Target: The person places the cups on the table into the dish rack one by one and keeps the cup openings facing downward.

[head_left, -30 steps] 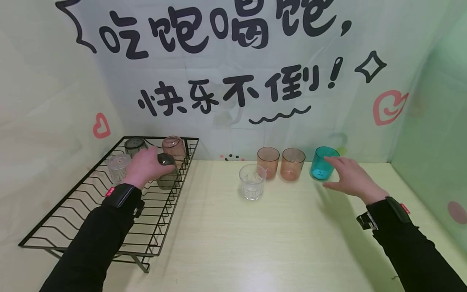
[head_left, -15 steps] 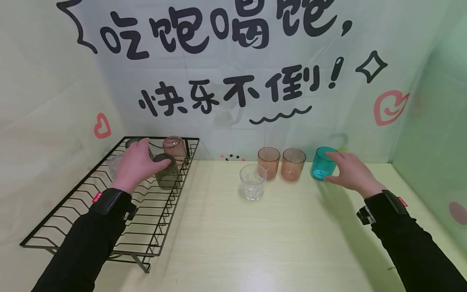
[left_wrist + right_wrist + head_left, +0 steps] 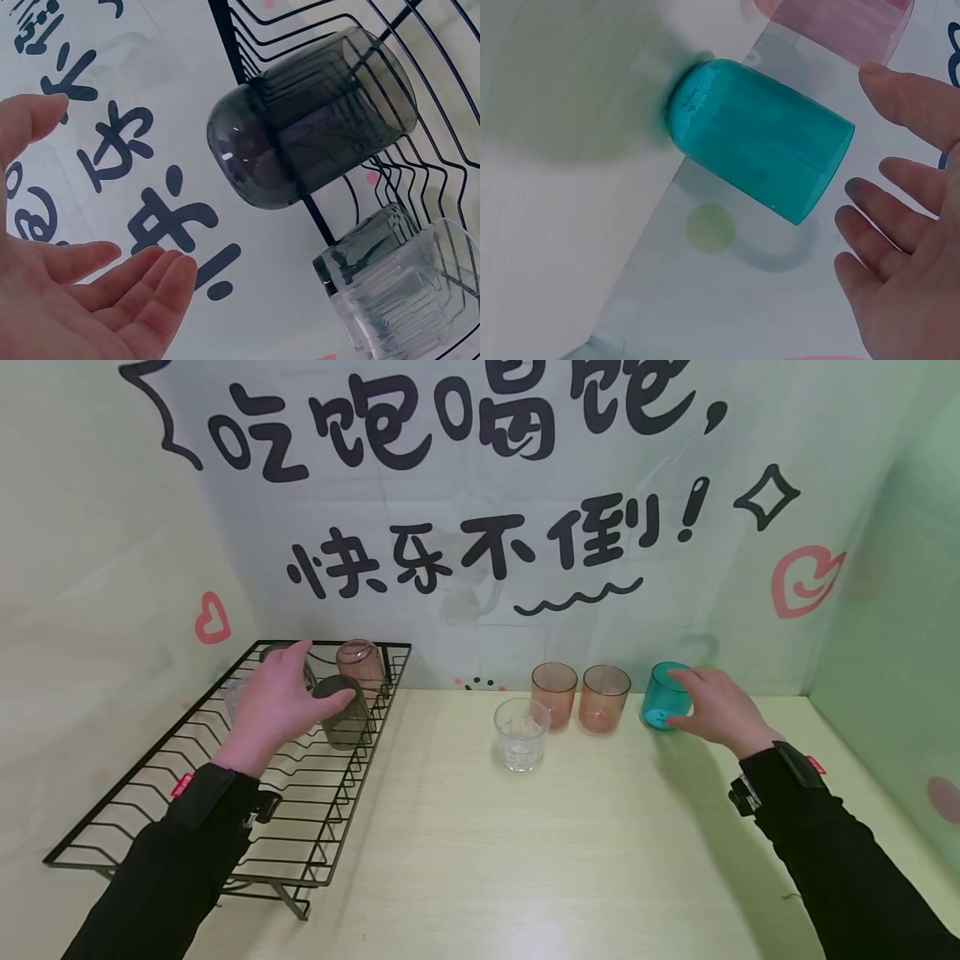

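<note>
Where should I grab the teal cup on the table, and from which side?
Take the teal cup round its side wall, about halfway up, coming from its right, where the right hand already hovers, fingers open. It stands upright with its mouth up and has no handle, so a thumb-and-fingers wrap suits it. The orange cup stands close on its left, leaving less room there.

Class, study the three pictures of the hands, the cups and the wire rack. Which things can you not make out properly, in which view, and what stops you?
- Clear cup on the wire rack, head view: the left hand covers most of it.
- Whether the right hand touches the teal cup: the head view is too small to show it; the right wrist view shows a gap.
- Pink cup, right wrist view: cut off by the top edge.
</note>
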{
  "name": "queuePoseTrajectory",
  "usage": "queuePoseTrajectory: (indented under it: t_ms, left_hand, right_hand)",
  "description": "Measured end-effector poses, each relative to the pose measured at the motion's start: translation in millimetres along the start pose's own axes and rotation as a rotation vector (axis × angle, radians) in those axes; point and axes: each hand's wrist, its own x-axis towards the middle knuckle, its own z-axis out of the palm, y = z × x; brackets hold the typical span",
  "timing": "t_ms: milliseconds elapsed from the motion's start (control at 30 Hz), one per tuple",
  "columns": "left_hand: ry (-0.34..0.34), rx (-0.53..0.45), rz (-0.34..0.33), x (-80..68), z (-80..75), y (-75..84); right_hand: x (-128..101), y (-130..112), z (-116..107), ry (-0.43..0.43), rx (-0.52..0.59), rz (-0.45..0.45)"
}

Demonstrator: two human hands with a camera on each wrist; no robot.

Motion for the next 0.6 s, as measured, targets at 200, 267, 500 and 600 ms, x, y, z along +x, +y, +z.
queuePoseTrajectory:
  t_ms: [200,267,500,600]
  left_hand:
    - [-0.002,-0.033,0.031,-9.4,-3.3,10.7]
    - [-0.006,-0.056,0.042,-11.8,-3.7,14.5]
    - [0.009,-0.076,0.088,-18.5,-3.4,26.8]
    - [0.016,-0.095,0.112,-20.7,-2.6,31.4]
  right_hand:
    - [4,2,1,0.017,-0.005,0.009]
    - [6,1,2,0.02,-0.018,0.004]
    - [14,1,10,0.023,-0.073,0.003]
    - [16,3,15,0.023,-0.092,0.02]
